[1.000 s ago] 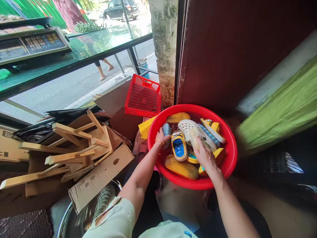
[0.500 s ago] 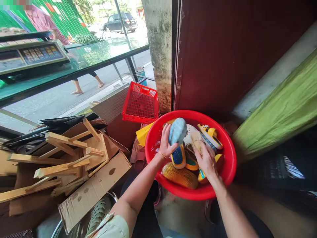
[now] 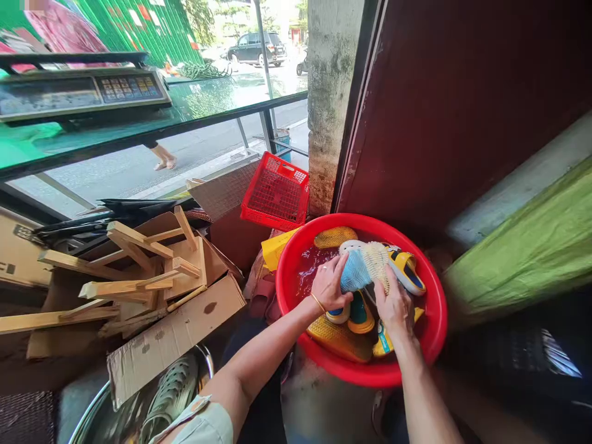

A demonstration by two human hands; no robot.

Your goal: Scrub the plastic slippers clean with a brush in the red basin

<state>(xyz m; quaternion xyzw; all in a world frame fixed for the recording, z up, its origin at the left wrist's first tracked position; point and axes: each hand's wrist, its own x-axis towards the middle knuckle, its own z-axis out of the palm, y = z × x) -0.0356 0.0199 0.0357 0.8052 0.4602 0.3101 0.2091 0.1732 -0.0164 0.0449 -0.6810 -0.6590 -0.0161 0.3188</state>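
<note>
As blue scrub brush (image 3: pixel 355 272) is held diagonally in left hand (image 3: pixel 330 285), grip closed round it; bristles (image 3: pixel 375 262) pressed rightward against pale clog (image 3: pixel 352 246); right hand (image 3: pixel 394 306) is curled just nearer; whether its grip pinches anything cannot be told.

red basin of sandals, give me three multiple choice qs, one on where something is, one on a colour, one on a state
1. Where is the red mesh crate relative to the red plastic basin?
A. Inside it
B. Behind it, to the left
C. On the glass counter

2. What colour is the ridged sole at the front of the basin?
A. Green
B. White
C. Yellow

3. What lies on the basin floor around the footwear?
A. Water
B. Dry sand
C. A folded cloth

Answers:
1. B, the crate stands beyond the rim, left of the concrete pillar.
2. C, the sole shows plainly yellow.
3. A, it glints beside the left hand.
</note>
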